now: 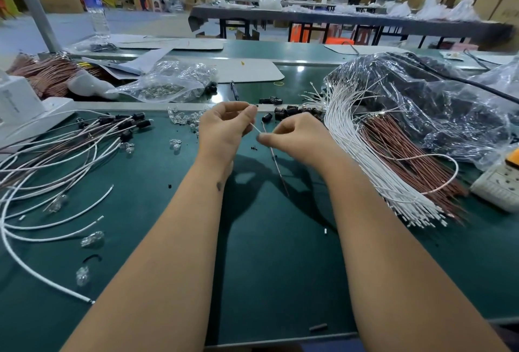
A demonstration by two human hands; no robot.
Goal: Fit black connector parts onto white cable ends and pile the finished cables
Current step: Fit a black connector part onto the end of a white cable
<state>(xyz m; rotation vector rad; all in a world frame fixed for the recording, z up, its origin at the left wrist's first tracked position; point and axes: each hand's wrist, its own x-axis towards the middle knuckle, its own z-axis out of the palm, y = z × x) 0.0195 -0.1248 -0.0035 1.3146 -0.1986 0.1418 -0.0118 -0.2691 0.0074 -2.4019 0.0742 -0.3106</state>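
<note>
Pinched between thumb and fingertips of right hand: thin white cable, its end also pinched by left hand | cable held above green mat | black connector parts scattered just beyond hands | finished cables piled at left.

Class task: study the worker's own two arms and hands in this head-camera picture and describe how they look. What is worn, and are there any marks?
Both forearms are bare up to the picture's lower edge: no sleeves, gloves, watch or rings show. The left hand and right hand are uncovered. A small dark mark sits on the left forearm just below the wrist; whether smudge or tattoo cannot be told.
</note>
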